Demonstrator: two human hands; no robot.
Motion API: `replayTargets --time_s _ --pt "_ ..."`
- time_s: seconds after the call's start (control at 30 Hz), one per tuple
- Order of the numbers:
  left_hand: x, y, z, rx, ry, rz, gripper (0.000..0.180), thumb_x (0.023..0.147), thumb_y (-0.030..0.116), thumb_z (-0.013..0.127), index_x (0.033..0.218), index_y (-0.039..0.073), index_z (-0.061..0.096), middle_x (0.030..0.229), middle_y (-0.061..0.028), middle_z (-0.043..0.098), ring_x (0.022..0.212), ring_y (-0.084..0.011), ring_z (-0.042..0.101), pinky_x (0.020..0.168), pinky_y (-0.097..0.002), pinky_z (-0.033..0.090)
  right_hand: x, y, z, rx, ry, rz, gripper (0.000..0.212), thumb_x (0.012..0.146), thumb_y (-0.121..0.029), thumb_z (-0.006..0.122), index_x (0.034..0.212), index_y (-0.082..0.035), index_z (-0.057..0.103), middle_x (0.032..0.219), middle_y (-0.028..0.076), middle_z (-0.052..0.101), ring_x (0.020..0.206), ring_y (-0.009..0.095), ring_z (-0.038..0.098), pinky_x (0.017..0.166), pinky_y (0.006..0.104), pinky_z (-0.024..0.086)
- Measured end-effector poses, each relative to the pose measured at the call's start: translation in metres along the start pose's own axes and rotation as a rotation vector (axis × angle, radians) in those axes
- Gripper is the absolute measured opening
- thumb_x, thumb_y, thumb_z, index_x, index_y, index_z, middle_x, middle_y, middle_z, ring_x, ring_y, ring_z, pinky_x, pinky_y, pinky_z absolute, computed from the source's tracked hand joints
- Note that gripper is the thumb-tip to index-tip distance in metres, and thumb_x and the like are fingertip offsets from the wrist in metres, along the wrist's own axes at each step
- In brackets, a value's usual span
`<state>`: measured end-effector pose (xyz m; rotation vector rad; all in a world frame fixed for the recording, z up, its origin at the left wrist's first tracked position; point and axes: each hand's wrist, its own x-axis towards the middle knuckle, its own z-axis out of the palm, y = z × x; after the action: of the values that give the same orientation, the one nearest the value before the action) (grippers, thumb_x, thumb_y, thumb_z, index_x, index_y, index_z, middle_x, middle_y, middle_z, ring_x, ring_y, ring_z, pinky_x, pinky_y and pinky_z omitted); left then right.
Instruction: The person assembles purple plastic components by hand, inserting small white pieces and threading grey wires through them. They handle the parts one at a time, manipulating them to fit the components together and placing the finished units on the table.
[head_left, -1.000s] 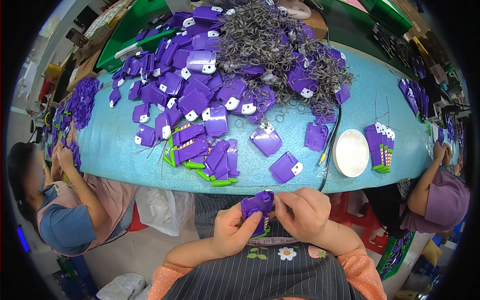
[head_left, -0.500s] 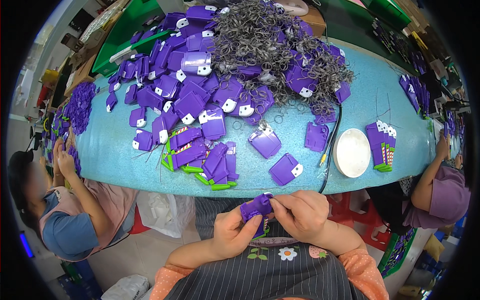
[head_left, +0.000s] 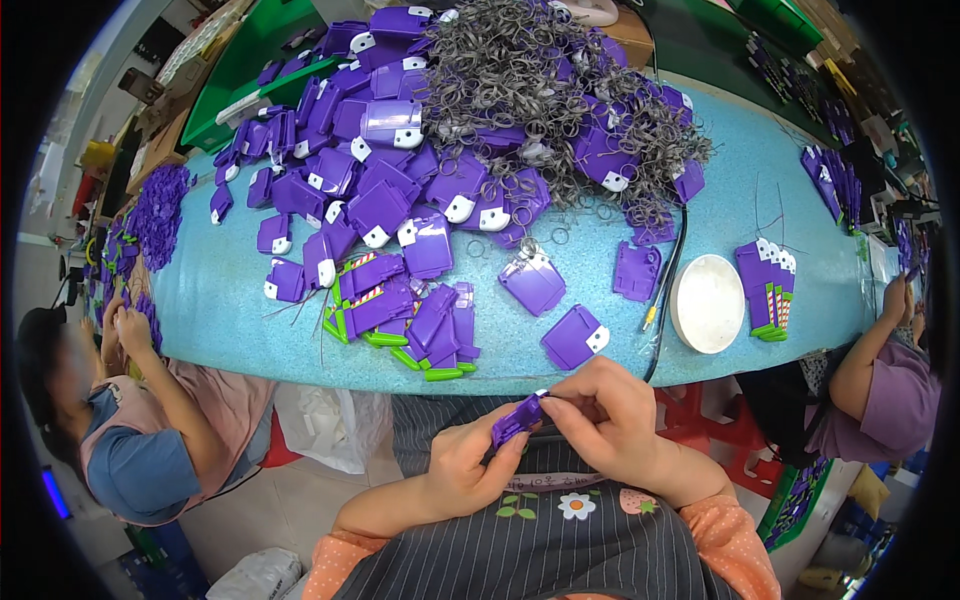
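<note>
My left hand (head_left: 463, 467) is closed around a small purple plastic casing (head_left: 514, 423) with a white corner, held above my lap just off the table's near edge. My right hand (head_left: 617, 428) pinches that casing at its white corner; anything finer between those fingertips is too small to make out. On the table ahead lie two loose purple casings with white corners, one nearer (head_left: 575, 338) and one farther (head_left: 532, 284). Left of them is a pile of purple pieces (head_left: 432, 315) with green ends and striped strips.
Many purple casings (head_left: 382, 210) are heaped at the far left, beside a mound of grey wire rings (head_left: 530, 90). A white round dish (head_left: 708, 303) stands right of a black cable (head_left: 668, 290). Finished-looking pieces (head_left: 766, 290) lie further right. People sit at both sides (head_left: 150, 440).
The casing has been tilted in my left hand, so it shows more edge-on and its striped, green lower part is out of sight. My right hand has moved slightly, still at its corner.
</note>
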<state>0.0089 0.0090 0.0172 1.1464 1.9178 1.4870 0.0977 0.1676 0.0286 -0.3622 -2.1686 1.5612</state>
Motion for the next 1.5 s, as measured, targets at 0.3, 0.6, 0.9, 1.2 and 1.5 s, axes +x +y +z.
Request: replayTargets --time_s 0.3,0.6,0.9,1.2,1.5 --pt "-0.006 0.004 -0.006 -0.253 -0.045 -0.184 0.025 0.087 0.003 0.056 0.111 -0.005 0.058 0.083 -0.0093 0.069 0.065 -0.0079 0.062 0.057 -0.0223 0.048 -0.003 0.006 0.002 -0.171 -0.003 -0.261 0.014 0.073 0.0 0.067 0.076 -0.002 0.054 0.069 0.01 0.055 0.053 0.018 0.054 0.044 0.0273 0.04" --pt "-0.011 0.006 -0.001 -0.339 -0.056 -0.248 0.024 0.087 0.003 0.056 0.11 -0.006 0.058 0.081 -0.0084 0.068 0.065 -0.0064 0.06 0.057 -0.0216 0.048 -0.008 0.003 -0.001 -0.407 0.036 -0.419 0.015 0.069 -0.003 0.069 0.077 -0.002 0.056 0.067 0.007 0.054 0.053 0.021 0.056 0.044 0.031 0.043" --pt "0.004 0.006 -0.005 0.285 -0.112 0.176 0.031 0.077 -0.001 0.061 0.107 -0.008 0.057 0.079 -0.0158 0.065 0.059 -0.0246 0.064 0.052 -0.0317 0.05 0.002 0.008 -0.004 0.031 -0.216 0.072 0.01 0.085 -0.01 0.059 0.084 -0.002 0.052 0.076 0.011 0.052 0.065 0.023 0.055 0.058 0.0254 0.043" --pt "0.006 0.013 -0.012 -0.743 -0.011 -0.461 0.029 0.09 0.011 0.055 0.114 -0.005 0.051 0.091 -0.0131 0.067 0.078 -0.0156 0.066 0.071 -0.0296 0.052 0.033 0.025 -0.005 0.443 0.045 0.353 0.016 0.087 -0.013 0.06 0.1 -0.004 0.055 0.089 -0.002 0.052 0.075 0.005 0.048 0.064 0.0195 0.039" --pt "0.001 0.002 0.001 0.159 0.18 0.08 0.026 0.081 0.001 0.063 0.106 -0.006 0.056 0.073 -0.0142 0.063 0.057 -0.019 0.063 0.05 -0.0296 0.048 0.0 0.006 0.01 0.094 -0.179 0.031 0.024 0.086 -0.001 0.055 0.109 0.003 0.059 0.11 0.017 0.061 0.094 0.022 0.061 0.078 0.0302 0.048"
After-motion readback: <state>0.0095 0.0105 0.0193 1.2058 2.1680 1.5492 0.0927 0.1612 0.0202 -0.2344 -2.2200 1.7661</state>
